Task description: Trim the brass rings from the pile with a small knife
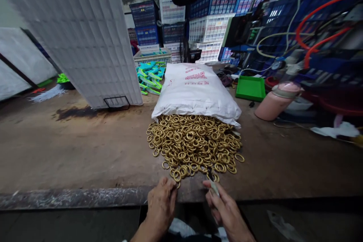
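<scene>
Many gold-coloured rings (pixel 195 143) lie heaped on the table, spilling from the mouth of a white woven sack (pixel 195 90). At the table's front edge, my left hand (pixel 161 200) is closed, its fingers curled on a gold ring (pixel 178 185) that shows partly past the fingertips. My right hand (pixel 224 208) grips a small tool with a pale handle (pixel 214 188) and a dark, narrow tip, which looks like a small knife. That tip reaches the rings at the front of the heap. My palms and the lower fingers are partly hidden.
A tall whitish ribbed panel (pixel 93 41) stands at left on a wire stand. Behind are turquoise and lime pieces (pixel 150 77) and stacked crates (pixel 210 28). A green tray (pixel 250 88) and a pink bottle (pixel 276 102) stand at right, near orange hoses (pixel 312 49).
</scene>
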Demonstrator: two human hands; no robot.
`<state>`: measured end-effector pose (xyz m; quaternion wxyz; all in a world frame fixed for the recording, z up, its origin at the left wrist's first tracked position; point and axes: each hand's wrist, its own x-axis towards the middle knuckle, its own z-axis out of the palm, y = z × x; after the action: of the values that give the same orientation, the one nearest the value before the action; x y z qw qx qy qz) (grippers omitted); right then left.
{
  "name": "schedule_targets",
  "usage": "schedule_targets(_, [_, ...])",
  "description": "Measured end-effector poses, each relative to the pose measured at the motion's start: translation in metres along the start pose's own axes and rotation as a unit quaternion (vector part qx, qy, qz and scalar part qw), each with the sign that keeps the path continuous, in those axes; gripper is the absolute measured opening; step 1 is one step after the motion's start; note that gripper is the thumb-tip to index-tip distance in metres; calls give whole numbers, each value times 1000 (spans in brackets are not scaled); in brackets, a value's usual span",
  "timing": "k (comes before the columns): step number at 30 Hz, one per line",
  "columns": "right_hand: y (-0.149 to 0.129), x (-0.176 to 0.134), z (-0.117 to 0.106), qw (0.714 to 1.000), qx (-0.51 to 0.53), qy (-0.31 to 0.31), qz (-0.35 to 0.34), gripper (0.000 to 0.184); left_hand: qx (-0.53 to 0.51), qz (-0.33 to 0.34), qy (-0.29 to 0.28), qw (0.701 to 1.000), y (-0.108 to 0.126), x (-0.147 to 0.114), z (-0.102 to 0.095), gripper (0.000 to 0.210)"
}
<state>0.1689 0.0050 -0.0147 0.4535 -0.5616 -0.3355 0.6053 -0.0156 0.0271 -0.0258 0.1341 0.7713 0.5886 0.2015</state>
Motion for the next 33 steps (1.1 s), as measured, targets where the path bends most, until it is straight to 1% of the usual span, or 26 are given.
schedule_targets(3, [-5,-3,4,1000,19,-11,6,53,9,-1,13,1000,-1,-1,3,16])
schedule_targets(8, [-9,-4,8,999,31,-20,12,46,-17,-15,42,999,1,-4,6,16])
schedule_targets(11, [-11,-3,6,999,9,-33,20,44,-86,-41,53,994,1,-3,0,14])
schedule_targets(13, [-12,-3,5,998,-21,-53,20,42,-173,-71,56,981,1,-1,-8,13])
schedule_targets(14, [-13,-2,5,997,-35,-62,15,41,-231,-97,49,967,2,0,-14,13])
schedule_targets(15, [-14,-2,5,997,-46,-68,7,40,-296,-129,33,946,3,2,-19,16])
schedule_targets(16, [-15,-1,6,996,-54,-74,-1,38,-367,-169,-1,915,5,3,-25,17])
schedule_targets(17, [-17,1,7,995,-59,-78,-8,37,-433,-203,-37,878,8,4,-30,20])
schedule_targets(18, [-18,2,9,994,-64,-84,-17,36,-489,-221,-63,841,11,5,-34,23])
schedule_targets(19, [-19,4,11,993,-70,-90,-27,35,-536,-230,-79,808,15,5,-37,26])
schedule_targets(20, [-21,5,14,992,-76,-96,-37,35,-574,-231,-84,781,18,5,-39,27])
schedule_targets(21, [-22,6,17,990,-81,-102,-45,35,-603,-226,-84,761,21,4,-40,28])
schedule_targets(22, [-24,8,20,989,-82,-107,-54,36,-624,-221,-84,745,24,3,-40,29])
schedule_targets(24, [-27,9,27,988,-77,-116,-68,38,-648,-213,-91,725,28,2,-38,28])
schedule_targets(26, [-30,8,33,986,-76,-130,-74,39,-656,-205,-101,719,31,2,-35,27])
schedule_targets(28, [-32,7,37,984,-89,-138,-72,38,-652,-203,-108,723,34,3,-34,28])
schedule_targets(33, [-38,6,41,985,-111,-121,-59,33,-609,-198,-114,760,40,5,-35,33])
